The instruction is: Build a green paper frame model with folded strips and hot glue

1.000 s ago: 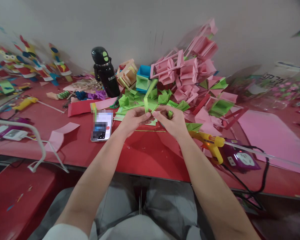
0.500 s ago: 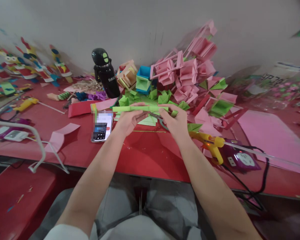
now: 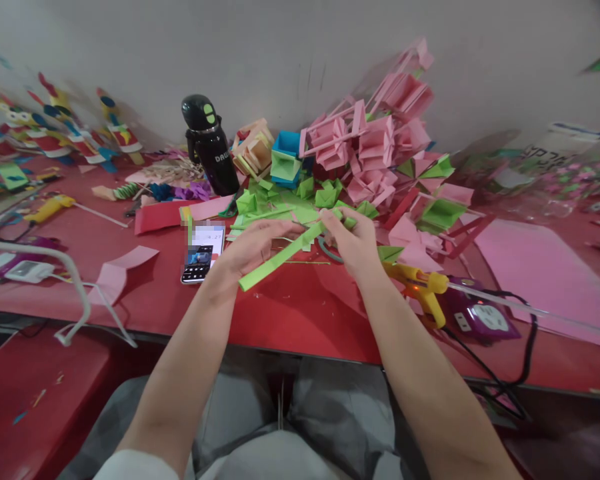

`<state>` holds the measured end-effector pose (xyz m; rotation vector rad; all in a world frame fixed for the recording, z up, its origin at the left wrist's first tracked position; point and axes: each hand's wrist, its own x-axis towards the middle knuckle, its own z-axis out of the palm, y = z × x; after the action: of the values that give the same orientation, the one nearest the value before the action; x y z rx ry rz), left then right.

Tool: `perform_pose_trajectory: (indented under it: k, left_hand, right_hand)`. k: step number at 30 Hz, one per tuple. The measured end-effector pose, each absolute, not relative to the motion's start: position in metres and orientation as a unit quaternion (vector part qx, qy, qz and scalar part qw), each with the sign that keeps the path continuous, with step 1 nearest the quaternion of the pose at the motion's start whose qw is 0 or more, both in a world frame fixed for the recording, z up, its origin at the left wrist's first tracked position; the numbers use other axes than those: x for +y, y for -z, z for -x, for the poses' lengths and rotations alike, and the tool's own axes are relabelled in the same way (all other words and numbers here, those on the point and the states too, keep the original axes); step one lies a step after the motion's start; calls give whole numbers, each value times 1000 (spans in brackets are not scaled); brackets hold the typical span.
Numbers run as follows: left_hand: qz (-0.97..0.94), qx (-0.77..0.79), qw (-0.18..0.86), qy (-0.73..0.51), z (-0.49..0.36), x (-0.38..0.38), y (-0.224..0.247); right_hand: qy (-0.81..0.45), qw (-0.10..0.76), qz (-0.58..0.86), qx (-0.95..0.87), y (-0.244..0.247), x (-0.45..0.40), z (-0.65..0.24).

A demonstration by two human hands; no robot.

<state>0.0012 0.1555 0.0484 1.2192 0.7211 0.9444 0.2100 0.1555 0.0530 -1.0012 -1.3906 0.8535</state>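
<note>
A folded light green paper strip (image 3: 280, 257) slants between my hands, its near end low on the left. My right hand (image 3: 355, 243) pinches the strip's far right end between thumb and fingers. Behind the strip, my left hand (image 3: 250, 248) has its fingers stretched out toward the right; the strip crosses in front of its palm, and whether they touch I cannot tell. Just below my right fingers shows a grey-green loop (image 3: 329, 251), which looks like a scissors handle, partly hidden. Several folded green paper pieces (image 3: 327, 195) lie beyond the hands.
A phone (image 3: 203, 253) lies left of my left hand, with a black bottle (image 3: 213, 150) behind it. Pink paper boxes (image 3: 375, 140) are heaped at the back. A yellow glue gun (image 3: 423, 287) and purple power strip (image 3: 480, 313) sit at right, with a cable over the edge.
The green strip has swung from level to slanting, its left end coming down toward me. My left hand has shifted slightly left, with its fingers straighter. My right hand still grips the strip.
</note>
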Motion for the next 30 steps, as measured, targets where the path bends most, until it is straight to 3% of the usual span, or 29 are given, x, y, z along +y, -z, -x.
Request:
perform_pose_trajectory:
  k: [6,13,25,30]
  left_hand:
    - [-592,449,566,-358,-16,155,-41]
    - [-631,447,495,-395,-20,153,-42]
    - [-592,433,501,-459,-26,155,-41]
    - [-536,370,566,-505,-28,159,-39]
  right_hand:
    - [-328,532,453,-636,-57,148,-209]
    - [-283,471,436,-712,-54,149,-206]
    - [-158,532,318,-769,-40,155,-205]
    - [-142,537,290,-780,-37,158,-208]
